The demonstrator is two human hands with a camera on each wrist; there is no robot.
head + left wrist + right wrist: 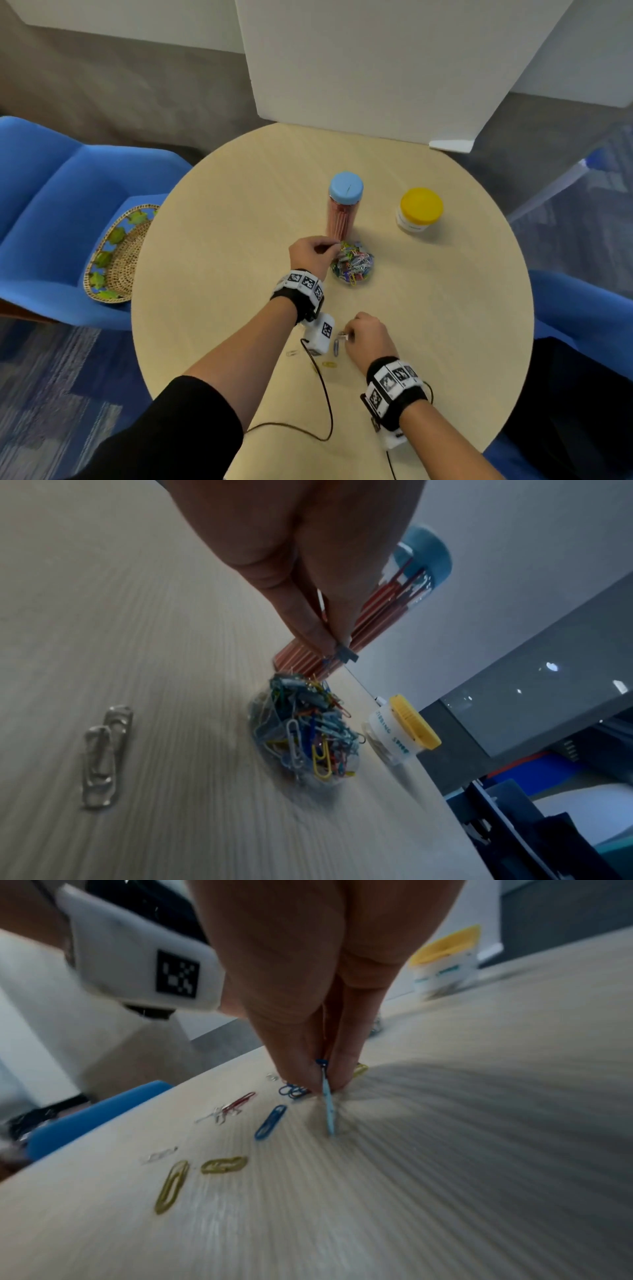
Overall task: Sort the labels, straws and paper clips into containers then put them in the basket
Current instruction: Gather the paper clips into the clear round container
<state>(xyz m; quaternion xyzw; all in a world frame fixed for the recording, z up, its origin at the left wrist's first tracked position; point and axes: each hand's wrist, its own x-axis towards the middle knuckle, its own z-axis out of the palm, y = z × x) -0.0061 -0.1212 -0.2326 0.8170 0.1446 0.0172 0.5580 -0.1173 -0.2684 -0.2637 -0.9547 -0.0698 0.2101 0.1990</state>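
Loose paper clips (270,1121) lay nearest; the right hand (368,337) pinched a light-blue one. Beyond, the left hand (313,253) pinched a clip over the filled clear container (352,265). Straw jar (343,209) and yellow-lidded jar (419,210) stood capped. Judged past halfway: stray clips remained, and the basket (118,255) waited on a chair (51,192), holding no container.

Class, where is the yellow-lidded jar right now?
In the head view, the yellow-lidded jar stands far right on the round table, right of the blue-lidded straw container.
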